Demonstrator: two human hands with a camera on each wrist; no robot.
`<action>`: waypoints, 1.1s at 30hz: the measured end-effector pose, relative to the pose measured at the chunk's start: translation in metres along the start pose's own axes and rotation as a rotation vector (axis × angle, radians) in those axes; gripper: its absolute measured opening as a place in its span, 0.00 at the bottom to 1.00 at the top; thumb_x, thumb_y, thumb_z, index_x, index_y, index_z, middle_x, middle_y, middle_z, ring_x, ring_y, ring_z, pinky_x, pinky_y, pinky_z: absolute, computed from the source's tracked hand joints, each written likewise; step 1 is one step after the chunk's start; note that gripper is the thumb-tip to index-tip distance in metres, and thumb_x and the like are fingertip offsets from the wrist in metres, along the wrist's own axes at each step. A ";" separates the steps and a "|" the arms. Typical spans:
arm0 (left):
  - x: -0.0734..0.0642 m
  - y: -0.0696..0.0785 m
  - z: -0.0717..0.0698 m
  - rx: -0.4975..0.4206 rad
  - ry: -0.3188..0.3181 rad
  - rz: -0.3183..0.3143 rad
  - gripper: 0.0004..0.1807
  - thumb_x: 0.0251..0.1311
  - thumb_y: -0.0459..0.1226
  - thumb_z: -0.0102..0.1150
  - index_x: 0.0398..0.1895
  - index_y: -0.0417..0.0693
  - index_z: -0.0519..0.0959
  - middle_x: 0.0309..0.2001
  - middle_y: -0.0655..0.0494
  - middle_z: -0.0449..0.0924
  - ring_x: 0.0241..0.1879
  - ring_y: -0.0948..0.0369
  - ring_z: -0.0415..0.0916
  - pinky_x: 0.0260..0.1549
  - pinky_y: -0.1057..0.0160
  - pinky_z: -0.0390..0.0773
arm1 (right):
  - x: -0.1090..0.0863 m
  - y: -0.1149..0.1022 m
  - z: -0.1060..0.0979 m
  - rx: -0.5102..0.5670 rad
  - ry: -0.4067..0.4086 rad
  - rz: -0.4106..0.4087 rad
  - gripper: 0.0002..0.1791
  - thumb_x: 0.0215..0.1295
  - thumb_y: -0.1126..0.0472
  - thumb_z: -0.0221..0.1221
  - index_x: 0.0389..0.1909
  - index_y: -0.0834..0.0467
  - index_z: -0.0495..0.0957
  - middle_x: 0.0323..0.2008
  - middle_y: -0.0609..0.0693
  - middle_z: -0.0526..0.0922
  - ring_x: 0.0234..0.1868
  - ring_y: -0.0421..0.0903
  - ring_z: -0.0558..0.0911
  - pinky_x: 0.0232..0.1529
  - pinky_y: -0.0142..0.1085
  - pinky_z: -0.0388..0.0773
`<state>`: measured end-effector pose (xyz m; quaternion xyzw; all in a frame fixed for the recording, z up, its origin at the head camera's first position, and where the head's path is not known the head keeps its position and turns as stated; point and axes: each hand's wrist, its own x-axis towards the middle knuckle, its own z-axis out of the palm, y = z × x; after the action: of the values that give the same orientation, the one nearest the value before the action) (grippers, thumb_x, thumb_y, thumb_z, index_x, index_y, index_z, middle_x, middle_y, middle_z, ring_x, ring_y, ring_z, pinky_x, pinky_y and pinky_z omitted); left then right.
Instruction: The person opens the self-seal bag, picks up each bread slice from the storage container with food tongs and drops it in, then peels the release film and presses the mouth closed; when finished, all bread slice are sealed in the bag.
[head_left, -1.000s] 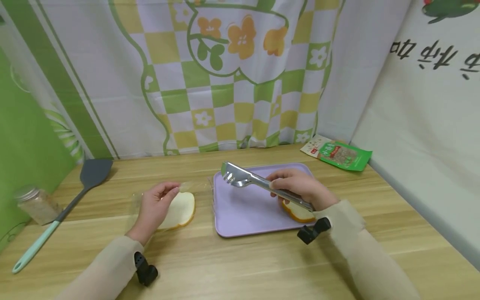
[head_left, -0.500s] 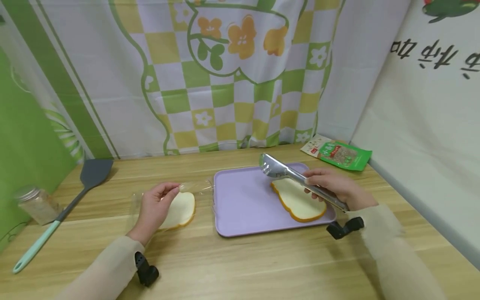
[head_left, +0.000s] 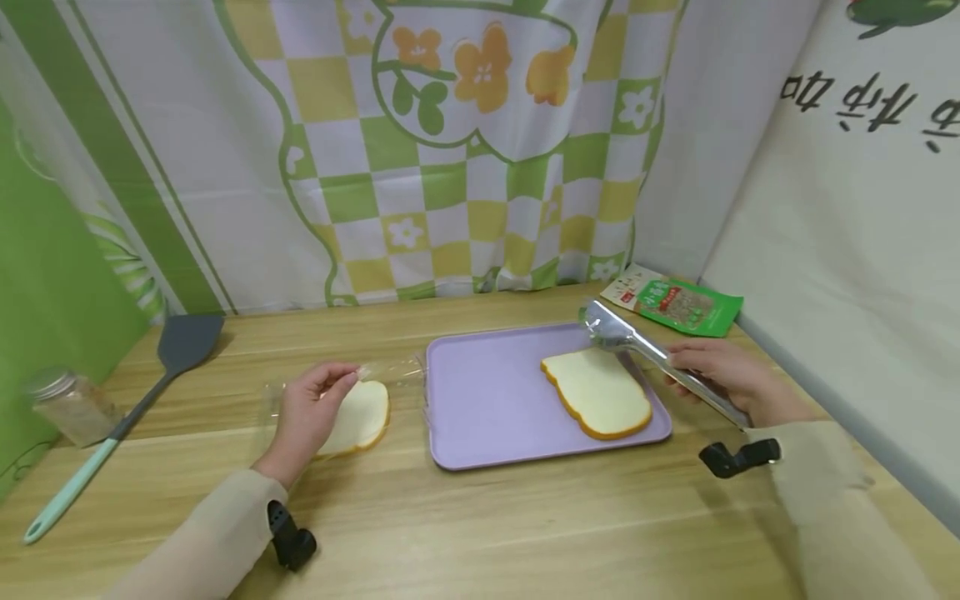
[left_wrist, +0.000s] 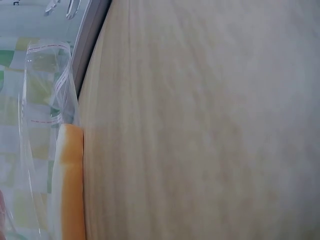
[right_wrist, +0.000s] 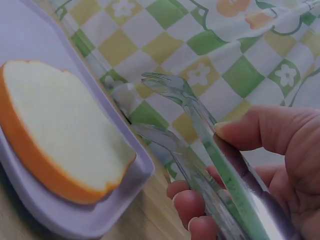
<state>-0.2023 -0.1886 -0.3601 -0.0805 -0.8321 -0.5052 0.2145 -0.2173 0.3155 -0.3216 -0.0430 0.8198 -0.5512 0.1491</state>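
Note:
My right hand (head_left: 723, 375) grips a pair of metal tongs (head_left: 660, 354) between thumb and fingers, just past the tray's right edge. In the right wrist view the two arms of the tongs stand slightly apart with nothing between their tips. A bread slice (head_left: 596, 393) lies flat on the right part of the purple tray (head_left: 487, 400). Left of the tray, my left hand (head_left: 311, 417) pinches the upper edge of a clear plastic bag (head_left: 393, 371). Inside that bag a second bread slice (left_wrist: 71, 185) lies on the table, partly covered by the hand.
A dark grey spatula (head_left: 190, 343) with a mint handle lies at the left beside a glass jar (head_left: 71, 407) with a metal lid. At the back right rests a green and white food packet (head_left: 675, 302). Patterned cloth (head_left: 480, 208) hangs behind the wooden table.
My right hand and the tongs have moved right, away from over the tray, uncovering the bread slice there. My left hand stays in place, pinching the bag.

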 end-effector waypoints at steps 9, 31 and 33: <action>0.000 0.000 0.000 -0.028 0.016 0.012 0.08 0.60 0.33 0.58 0.37 0.37 0.82 0.37 0.43 0.82 0.30 0.74 0.72 0.29 0.77 0.71 | -0.009 0.009 -0.006 -0.015 0.041 0.011 0.31 0.69 0.63 0.45 0.63 0.79 0.47 0.29 0.50 0.80 0.24 0.39 0.77 0.23 0.32 0.76; 0.000 -0.004 0.001 -0.015 0.044 0.014 0.06 0.58 0.30 0.59 0.35 0.37 0.82 0.31 0.55 0.82 0.28 0.74 0.72 0.28 0.77 0.71 | -0.010 0.018 0.016 -0.031 0.170 0.106 0.30 0.65 0.62 0.51 0.62 0.76 0.56 0.23 0.49 0.78 0.20 0.39 0.77 0.21 0.33 0.76; 0.001 -0.004 0.001 -0.012 0.045 0.010 0.06 0.58 0.31 0.59 0.35 0.37 0.82 0.31 0.56 0.82 0.28 0.74 0.72 0.28 0.77 0.71 | -0.010 0.017 0.017 -0.015 0.176 0.134 0.30 0.65 0.62 0.51 0.63 0.75 0.56 0.22 0.49 0.77 0.19 0.39 0.77 0.20 0.33 0.77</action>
<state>-0.2046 -0.1893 -0.3632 -0.0745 -0.8237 -0.5107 0.2349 -0.2007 0.3091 -0.3415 0.0596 0.8348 -0.5356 0.1127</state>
